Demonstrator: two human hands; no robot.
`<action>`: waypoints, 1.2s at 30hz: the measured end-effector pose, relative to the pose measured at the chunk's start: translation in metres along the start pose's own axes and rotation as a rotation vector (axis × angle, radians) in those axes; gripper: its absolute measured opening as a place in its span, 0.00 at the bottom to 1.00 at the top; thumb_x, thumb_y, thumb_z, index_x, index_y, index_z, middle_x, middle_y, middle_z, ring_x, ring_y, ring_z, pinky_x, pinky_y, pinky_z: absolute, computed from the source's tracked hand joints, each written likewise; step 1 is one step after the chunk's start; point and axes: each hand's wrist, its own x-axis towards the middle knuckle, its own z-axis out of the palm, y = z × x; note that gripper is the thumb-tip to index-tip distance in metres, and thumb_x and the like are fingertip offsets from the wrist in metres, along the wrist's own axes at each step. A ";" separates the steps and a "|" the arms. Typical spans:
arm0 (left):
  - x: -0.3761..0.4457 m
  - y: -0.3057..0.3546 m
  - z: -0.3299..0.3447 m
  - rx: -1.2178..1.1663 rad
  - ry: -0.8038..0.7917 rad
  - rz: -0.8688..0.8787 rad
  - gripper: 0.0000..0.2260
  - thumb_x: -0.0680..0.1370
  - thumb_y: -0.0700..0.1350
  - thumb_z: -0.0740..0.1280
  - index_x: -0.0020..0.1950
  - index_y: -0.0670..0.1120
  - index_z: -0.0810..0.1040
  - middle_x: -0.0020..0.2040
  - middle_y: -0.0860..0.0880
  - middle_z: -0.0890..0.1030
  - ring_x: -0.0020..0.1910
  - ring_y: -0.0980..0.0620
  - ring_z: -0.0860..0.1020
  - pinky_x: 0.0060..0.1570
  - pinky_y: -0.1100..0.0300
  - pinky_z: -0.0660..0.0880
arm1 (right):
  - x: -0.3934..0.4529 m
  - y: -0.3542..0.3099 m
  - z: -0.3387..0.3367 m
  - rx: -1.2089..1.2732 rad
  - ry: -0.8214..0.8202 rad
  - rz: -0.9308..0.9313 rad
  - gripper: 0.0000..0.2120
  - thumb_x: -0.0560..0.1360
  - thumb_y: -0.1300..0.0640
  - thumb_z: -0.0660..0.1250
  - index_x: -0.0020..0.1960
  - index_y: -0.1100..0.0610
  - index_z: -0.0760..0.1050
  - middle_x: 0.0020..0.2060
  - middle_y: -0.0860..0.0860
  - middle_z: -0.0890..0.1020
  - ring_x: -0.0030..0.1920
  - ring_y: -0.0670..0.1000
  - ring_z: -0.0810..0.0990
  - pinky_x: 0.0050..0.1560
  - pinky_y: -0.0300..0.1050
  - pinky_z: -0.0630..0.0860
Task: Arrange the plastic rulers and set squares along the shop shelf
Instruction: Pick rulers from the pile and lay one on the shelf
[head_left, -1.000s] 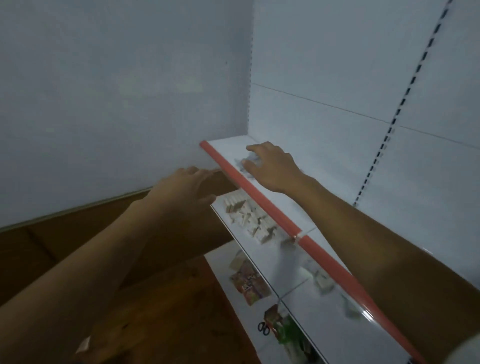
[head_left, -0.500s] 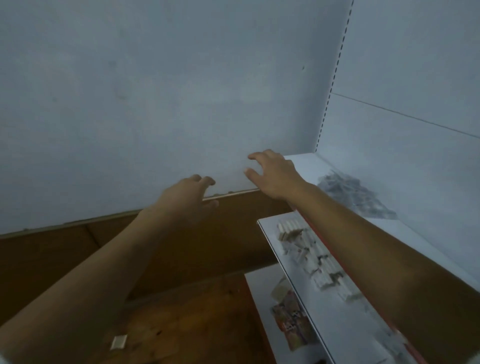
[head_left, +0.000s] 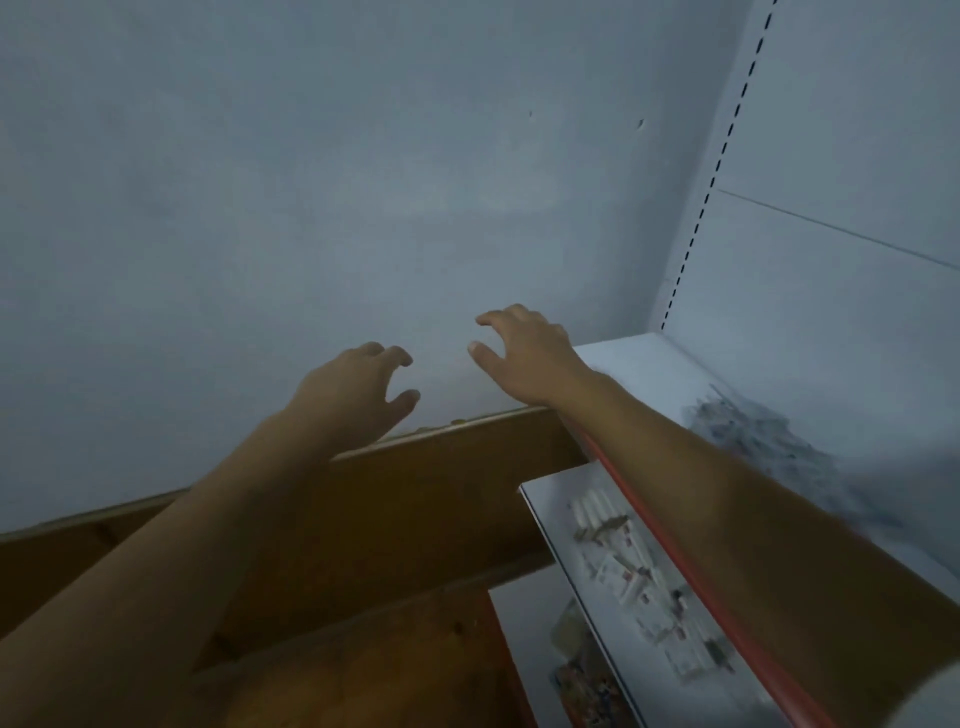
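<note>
A blurred pile of clear plastic rulers and set squares lies on the white top shelf, which has a red front edge. My right hand hovers past the shelf's left end, fingers loosely curled, holding nothing. My left hand hangs in the air to its left in front of the grey wall, also loosely curled and empty. Both hands are well left of the pile.
A lower white shelf carries several small white packets. Below it another shelf holds colourful packs. A grey wall fills the left, with a wooden skirting and wooden floor beneath. A white slotted back panel rises on the right.
The view has swung left. My right hand has come off the pile and off the shelf's left end; both hands now hover in front of the wall.
</note>
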 end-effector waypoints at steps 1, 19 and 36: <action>0.016 -0.003 0.005 -0.008 0.001 0.022 0.22 0.79 0.58 0.60 0.71 0.51 0.66 0.68 0.49 0.71 0.60 0.47 0.74 0.54 0.50 0.74 | 0.008 0.005 0.003 -0.004 0.010 0.021 0.24 0.80 0.41 0.54 0.72 0.51 0.65 0.71 0.52 0.68 0.70 0.54 0.66 0.68 0.55 0.60; 0.178 0.127 0.065 -0.168 -0.137 0.828 0.20 0.79 0.56 0.61 0.69 0.51 0.68 0.63 0.49 0.74 0.59 0.49 0.74 0.56 0.54 0.72 | -0.075 0.113 -0.003 -0.110 0.230 0.813 0.22 0.79 0.42 0.57 0.68 0.52 0.70 0.64 0.54 0.74 0.66 0.56 0.69 0.67 0.54 0.65; 0.158 0.259 0.151 -0.204 -0.400 0.860 0.34 0.74 0.66 0.64 0.71 0.45 0.67 0.66 0.43 0.72 0.65 0.45 0.71 0.63 0.50 0.70 | -0.195 0.173 0.015 -0.079 0.160 1.189 0.33 0.74 0.36 0.64 0.72 0.53 0.65 0.67 0.55 0.67 0.68 0.56 0.65 0.65 0.53 0.67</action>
